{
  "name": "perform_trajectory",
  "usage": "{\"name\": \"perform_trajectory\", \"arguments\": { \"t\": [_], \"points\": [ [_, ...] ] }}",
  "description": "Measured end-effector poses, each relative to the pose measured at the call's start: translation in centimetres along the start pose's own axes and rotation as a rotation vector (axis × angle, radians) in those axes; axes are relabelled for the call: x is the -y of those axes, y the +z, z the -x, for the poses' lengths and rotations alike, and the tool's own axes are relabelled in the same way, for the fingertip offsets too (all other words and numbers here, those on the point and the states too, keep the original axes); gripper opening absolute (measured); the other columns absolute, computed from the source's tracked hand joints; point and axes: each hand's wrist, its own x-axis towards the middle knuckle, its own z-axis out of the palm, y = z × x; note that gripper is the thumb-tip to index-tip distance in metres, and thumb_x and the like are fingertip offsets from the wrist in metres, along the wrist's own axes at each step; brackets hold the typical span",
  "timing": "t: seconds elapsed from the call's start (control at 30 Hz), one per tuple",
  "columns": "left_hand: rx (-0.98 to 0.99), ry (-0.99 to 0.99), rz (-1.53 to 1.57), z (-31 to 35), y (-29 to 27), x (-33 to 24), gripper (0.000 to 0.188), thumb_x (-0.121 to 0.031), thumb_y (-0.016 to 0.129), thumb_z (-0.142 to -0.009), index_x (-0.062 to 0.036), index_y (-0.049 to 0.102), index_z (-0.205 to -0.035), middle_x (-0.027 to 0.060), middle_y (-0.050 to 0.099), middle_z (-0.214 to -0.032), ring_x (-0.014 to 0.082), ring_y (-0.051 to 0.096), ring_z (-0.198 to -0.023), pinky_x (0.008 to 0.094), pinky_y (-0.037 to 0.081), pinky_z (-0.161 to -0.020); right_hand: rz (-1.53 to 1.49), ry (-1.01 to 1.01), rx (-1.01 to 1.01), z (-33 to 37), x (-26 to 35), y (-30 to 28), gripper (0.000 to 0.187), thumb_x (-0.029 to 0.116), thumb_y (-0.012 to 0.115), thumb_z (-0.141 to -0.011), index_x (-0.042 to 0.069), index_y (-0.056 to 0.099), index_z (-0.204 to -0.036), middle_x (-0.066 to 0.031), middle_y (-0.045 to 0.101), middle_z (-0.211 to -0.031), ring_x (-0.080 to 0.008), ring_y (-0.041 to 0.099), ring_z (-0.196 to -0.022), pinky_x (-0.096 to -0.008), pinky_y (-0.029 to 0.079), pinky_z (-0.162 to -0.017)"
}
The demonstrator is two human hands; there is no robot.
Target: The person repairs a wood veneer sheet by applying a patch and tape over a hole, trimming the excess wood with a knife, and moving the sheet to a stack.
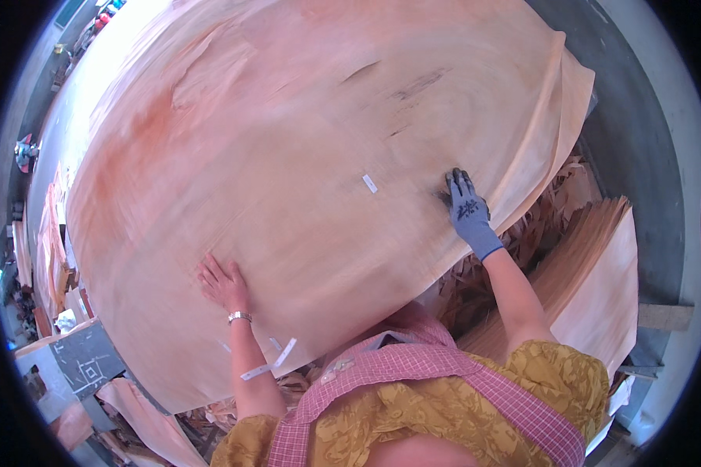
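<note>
A broad, pale pinkish-tan wood veneer sheet (311, 179) spreads out before me, with dark streaks and ripples toward its far side. My left hand (224, 286), bare with a metal band at the wrist, lies flat on its near left part, fingers spread. In a grey-blue glove with dark fingertips, my right hand (468, 212) rests flat near the sheet's right edge, fingers extended. Between the hands, a short white strip (369, 184) lies on the veneer. More white strips (286, 352) show at my left forearm; whether they stick to it, I cannot tell.
To the right leans a thick stack of veneer sheets (584, 268). Torn veneer scraps (549, 198) fill the gap beside the sheet. A dark board with chalk-like marks (89, 362) stands at the lower left. Folded veneer layers (557, 93) overlap along the right edge.
</note>
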Motion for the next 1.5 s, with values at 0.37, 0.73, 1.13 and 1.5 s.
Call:
{"name": "perform_trajectory", "arguments": {
  "t": [0.37, 0.73, 1.13, 1.5],
  "points": [
    [0.101, -0.050, 0.016, 13.1, -2.4, 3.0, 0.071, -0.053, 0.049, -0.096, -0.0203, 0.027, -0.155, 0.0116, 0.023, -0.161, 0.0337, 0.020, -0.148, 0.0570, 0.017, -0.116, -0.095, -0.028, -0.295, 7.8, -6.5, 0.7, 0.049, 0.025, 0.063, -0.092, 0.007, 0.051, -0.136, -0.0160, 0.050, -0.143, -0.0344, 0.047, -0.133, -0.0443, 0.046, -0.103],
    [0.061, -0.103, -0.087, 8.4, -0.1, 4.9, 0.079, -0.064, 0.045, -0.093, -0.0193, 0.027, -0.155, 0.0101, 0.021, -0.162, 0.0305, 0.017, -0.150, 0.0630, 0.014, -0.114, -0.170, 0.110, -0.248, -3.5, -19.5, 1.7, 0.053, 0.032, 0.041, -0.104, -0.003, 0.042, -0.143, -0.0239, 0.042, -0.148, -0.0363, 0.037, -0.140, -0.0415, 0.030, -0.117],
    [0.211, -0.156, 0.056, 20.1, -4.1, 2.4, 0.084, -0.057, 0.059, -0.087, -0.0216, 0.025, -0.156, 0.0131, 0.020, -0.162, 0.0347, 0.019, -0.149, 0.0629, 0.011, -0.116, -0.068, 0.161, -0.168, 2.9, -27.9, 3.5, 0.050, 0.031, 0.041, -0.104, 0.002, 0.042, -0.144, -0.0202, 0.038, -0.152, -0.0343, 0.034, -0.142, -0.0404, 0.031, -0.116],
    [0.074, -0.115, 0.040, 13.0, -2.2, 3.5, 0.084, -0.060, 0.057, -0.087, -0.0266, 0.023, -0.156, 0.0121, 0.017, -0.163, 0.0340, 0.015, -0.149, 0.0619, 0.013, -0.115, -0.051, 0.092, -0.189, -5.2, -21.3, 2.4, 0.057, 0.038, 0.041, -0.103, 0.003, 0.037, -0.148, -0.0199, 0.039, -0.152, -0.0341, 0.037, -0.140, -0.0405, 0.033, -0.115]
  ]
}}
